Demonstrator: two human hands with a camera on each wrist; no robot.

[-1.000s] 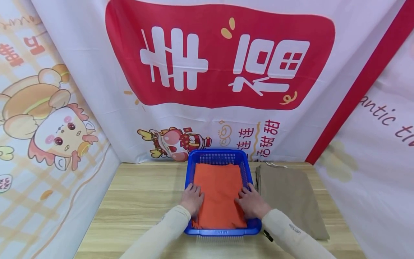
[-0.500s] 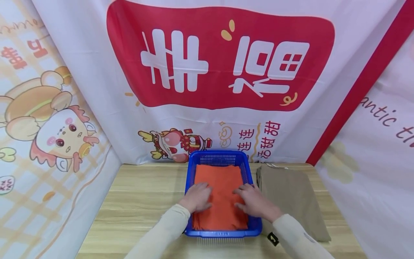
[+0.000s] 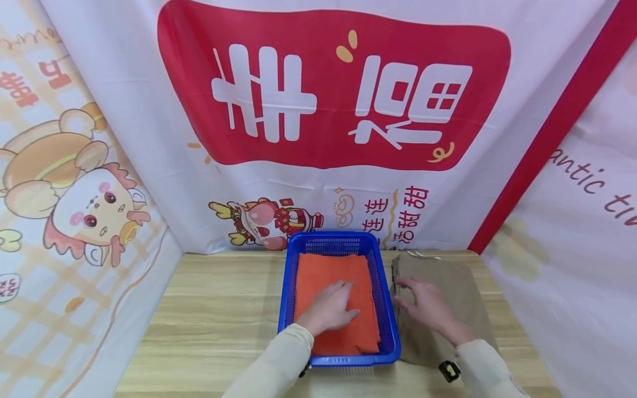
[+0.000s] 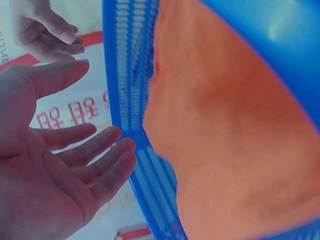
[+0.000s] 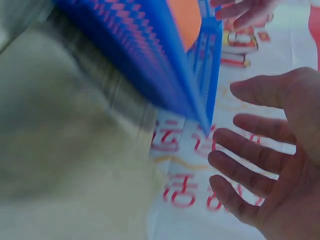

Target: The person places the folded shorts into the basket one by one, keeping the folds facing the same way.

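Note:
An orange folded cloth [image 3: 330, 271] lies flat in a blue plastic basket [image 3: 338, 360]. Over the cloth is my left hand [image 3: 330, 309], its fingers loosely extended and holding nothing; the left wrist view shows its palm and spread fingers apart from the orange cloth [image 4: 225, 120]. To the right of the basket, my right hand [image 3: 428, 304] hovers above a folded grey-brown cloth [image 3: 453, 276]. Its fingers are spread with nothing between them in the right wrist view, where the grey-brown cloth [image 5: 75, 150] looks blurred.
The basket and the grey-brown cloth stand side by side on a wooden table [image 3: 224, 298]. A printed white curtain [image 3: 338, 182] hangs right behind the table's back edge, with more printed curtains at both sides.
Both hands have left the basket's sides. My left hand has moved right over the orange cloth, and my right hand has moved right, out over the grey-brown cloth. The basket has shifted slightly left.

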